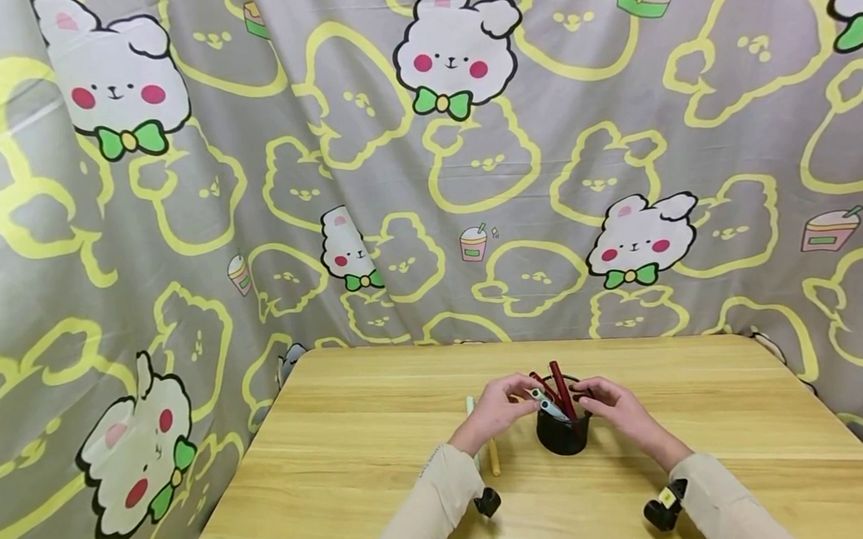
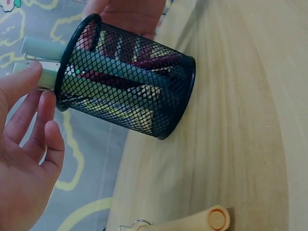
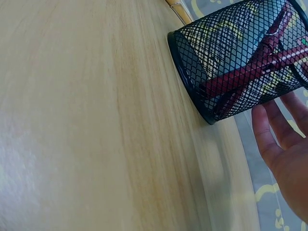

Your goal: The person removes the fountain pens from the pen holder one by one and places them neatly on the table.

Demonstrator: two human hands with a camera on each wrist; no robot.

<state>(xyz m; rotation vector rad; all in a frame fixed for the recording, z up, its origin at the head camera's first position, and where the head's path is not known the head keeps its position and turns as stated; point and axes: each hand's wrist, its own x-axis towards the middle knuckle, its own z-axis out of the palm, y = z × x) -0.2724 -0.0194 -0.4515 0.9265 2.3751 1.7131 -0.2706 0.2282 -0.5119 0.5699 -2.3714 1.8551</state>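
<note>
A black mesh pen holder (image 1: pixel 562 437) stands upright on the wooden table between both hands. Two dark red pens (image 1: pixel 563 390) lean in it, and two pale green pens (image 2: pixel 44 49) stand beside them with their ends above the rim. With thumb and fingertips, my left hand (image 1: pixel 497 411) pinches the lower pale green pen (image 2: pixel 45 77) in the left wrist view. My right hand (image 1: pixel 620 411) is at the holder's right side, its fingers (image 3: pixel 262 122) loosely extended against the mesh wall near the rim. Part of that hand is hidden behind the holder in the left wrist view.
A yellow-orange pen (image 1: pixel 494 457) lies on the table (image 1: pixel 353 442) left of the holder, partly under the left forearm. Another pale green pen (image 1: pixel 470 404) lies close to it. A patterned curtain (image 1: pixel 395 172) hangs behind and left of the table.
</note>
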